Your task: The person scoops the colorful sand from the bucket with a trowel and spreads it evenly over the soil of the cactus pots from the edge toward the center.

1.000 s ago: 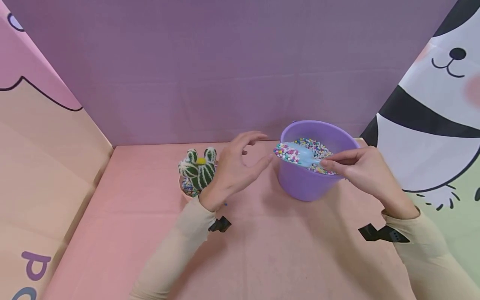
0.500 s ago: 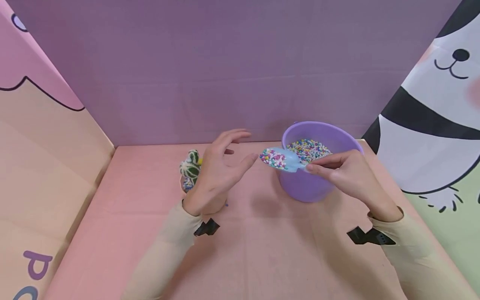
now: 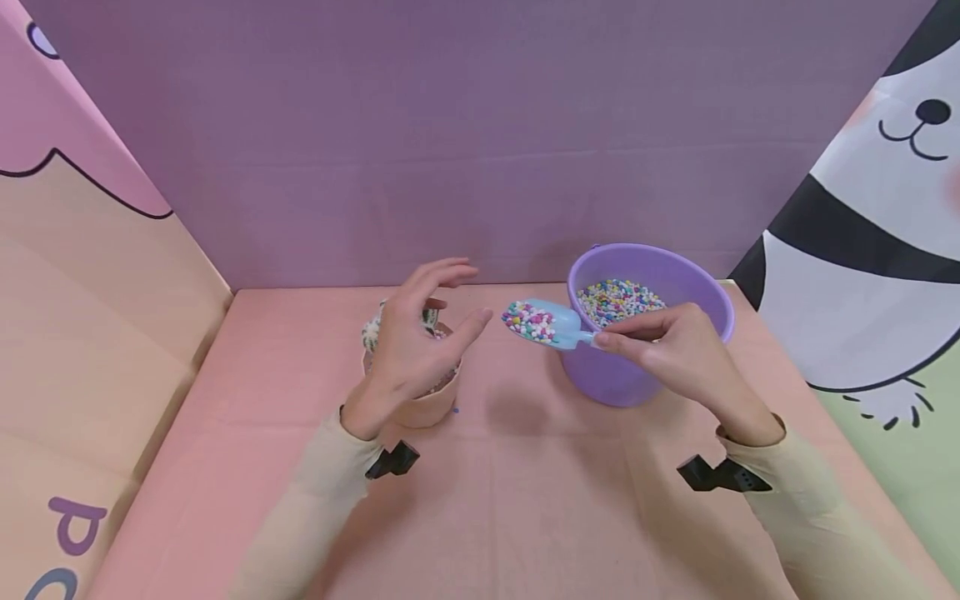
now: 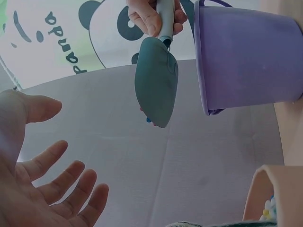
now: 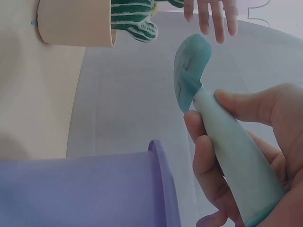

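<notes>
My right hand (image 3: 678, 346) grips the handle of a light blue scoop (image 3: 566, 323), held level and heaped with small multicoloured beads (image 3: 529, 322). The scoop is in the air, just left of a purple bucket (image 3: 615, 375) that holds more such beads (image 3: 618, 300). In the right wrist view, fingers and thumb wrap the pale handle (image 5: 236, 151). My left hand (image 3: 408, 342) hovers with parted fingers, holding nothing, over a peach pot (image 3: 426, 410). From that pot rises a green-and-white striped cactus (image 5: 135, 16), mostly covered by the left hand in the head view.
A pink-covered table (image 3: 525, 517) carries the pot and bucket. A purple backdrop (image 3: 480, 142) stands behind, with printed panels on both sides, a panda (image 3: 855, 275) on the right one. One small blue bead (image 3: 455, 410) lies beside the pot.
The loaded scoop has moved left from over the bucket with my right hand. My left hand has shifted left too, from beside the cactus to in front of it.
</notes>
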A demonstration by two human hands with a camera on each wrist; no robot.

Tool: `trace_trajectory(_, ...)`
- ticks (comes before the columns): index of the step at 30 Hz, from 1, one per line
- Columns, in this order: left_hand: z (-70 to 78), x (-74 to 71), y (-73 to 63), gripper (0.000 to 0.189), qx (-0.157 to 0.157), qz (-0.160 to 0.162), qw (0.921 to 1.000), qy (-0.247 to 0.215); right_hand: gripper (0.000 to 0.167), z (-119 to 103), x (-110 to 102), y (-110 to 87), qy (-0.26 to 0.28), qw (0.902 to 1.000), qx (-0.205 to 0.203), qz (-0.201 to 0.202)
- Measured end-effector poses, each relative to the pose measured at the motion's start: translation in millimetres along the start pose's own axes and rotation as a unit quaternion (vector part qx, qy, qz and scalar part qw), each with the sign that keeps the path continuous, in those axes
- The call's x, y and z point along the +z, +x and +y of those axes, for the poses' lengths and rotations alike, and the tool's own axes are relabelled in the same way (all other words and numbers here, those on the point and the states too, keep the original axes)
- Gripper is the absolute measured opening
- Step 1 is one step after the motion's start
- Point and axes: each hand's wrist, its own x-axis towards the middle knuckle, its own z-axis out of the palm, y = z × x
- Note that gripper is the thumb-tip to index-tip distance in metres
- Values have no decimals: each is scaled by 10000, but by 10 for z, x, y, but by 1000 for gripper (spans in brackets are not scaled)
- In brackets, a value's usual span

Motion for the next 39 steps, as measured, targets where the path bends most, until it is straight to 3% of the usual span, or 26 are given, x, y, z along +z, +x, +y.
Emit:
trace_trajectory(23, -14, -156, -77, 39, 136, 187, 9997, -55, 18, -84, 195, 70, 4, 9996, -40, -276)
trace_trajectory(31, 14, -213, -89, 38, 122, 226, 9996, -94, 18, -99, 253, 80, 310, 9984, 31, -472)
trace_trajectory(39, 70, -313, -137, 36, 125, 303, 9992, -233, 17, -102, 323, 82, 279, 9985, -92, -464)
